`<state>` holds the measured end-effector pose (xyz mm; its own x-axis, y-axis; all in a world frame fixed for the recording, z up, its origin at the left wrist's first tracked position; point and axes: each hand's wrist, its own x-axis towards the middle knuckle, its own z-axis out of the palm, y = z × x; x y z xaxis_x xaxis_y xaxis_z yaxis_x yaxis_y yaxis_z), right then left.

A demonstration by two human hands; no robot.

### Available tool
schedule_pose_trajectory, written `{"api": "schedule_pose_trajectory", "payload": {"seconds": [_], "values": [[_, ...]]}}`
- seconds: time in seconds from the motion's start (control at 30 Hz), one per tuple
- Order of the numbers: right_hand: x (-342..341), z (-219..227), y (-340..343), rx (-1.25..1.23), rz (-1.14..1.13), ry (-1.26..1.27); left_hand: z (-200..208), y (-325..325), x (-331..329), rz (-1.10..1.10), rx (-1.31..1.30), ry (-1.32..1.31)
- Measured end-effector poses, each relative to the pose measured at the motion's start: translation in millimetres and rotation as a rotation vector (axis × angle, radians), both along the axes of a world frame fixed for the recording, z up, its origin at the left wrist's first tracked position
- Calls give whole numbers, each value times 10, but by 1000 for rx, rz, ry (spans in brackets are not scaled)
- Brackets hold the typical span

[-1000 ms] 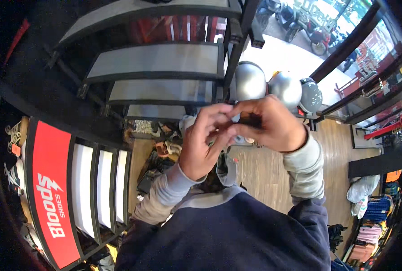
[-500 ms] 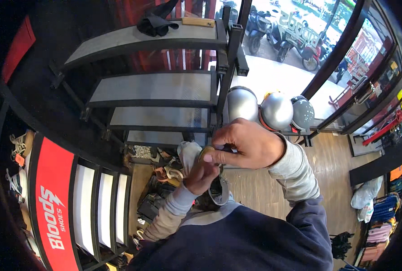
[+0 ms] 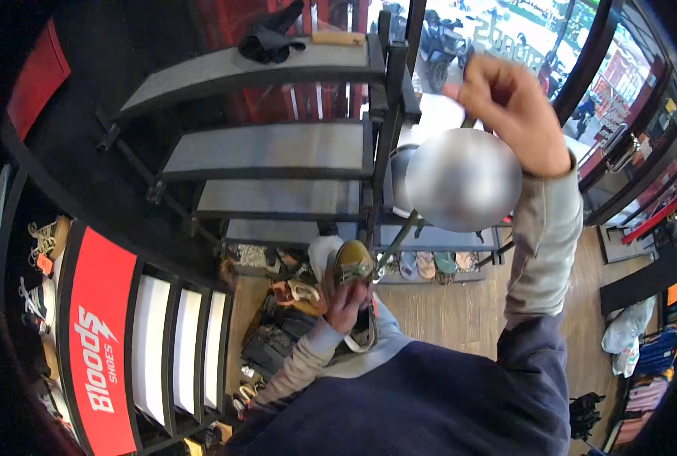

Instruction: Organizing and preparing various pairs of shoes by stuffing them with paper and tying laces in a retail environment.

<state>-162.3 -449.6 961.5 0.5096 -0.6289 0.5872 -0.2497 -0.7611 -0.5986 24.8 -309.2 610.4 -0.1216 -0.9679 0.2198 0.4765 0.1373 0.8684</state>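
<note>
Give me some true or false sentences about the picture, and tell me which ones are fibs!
1. The left hand is holding a shoe. True.
2. The tall sign panel at the left is bright blue. False: the sign panel is red with white lettering.
3. A green lace runs from the shoe up toward the right hand. True, though a blurry patch hides part of it.
4. The right hand is lower in the picture than the left hand. False: it is higher.
5. A dark cloth lies on the top shelf. True.
</note>
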Motion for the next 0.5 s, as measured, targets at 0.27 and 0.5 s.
{"api": "schedule_pose_trajectory", "payload": {"seconds": [0.27,0.5], "values": [[37,-1052,51,-102,-309,107,918,-257,277,35,-3,8],[621,-2799,791,453,366,123,1444,-522,324,-84,20,-34]]}}
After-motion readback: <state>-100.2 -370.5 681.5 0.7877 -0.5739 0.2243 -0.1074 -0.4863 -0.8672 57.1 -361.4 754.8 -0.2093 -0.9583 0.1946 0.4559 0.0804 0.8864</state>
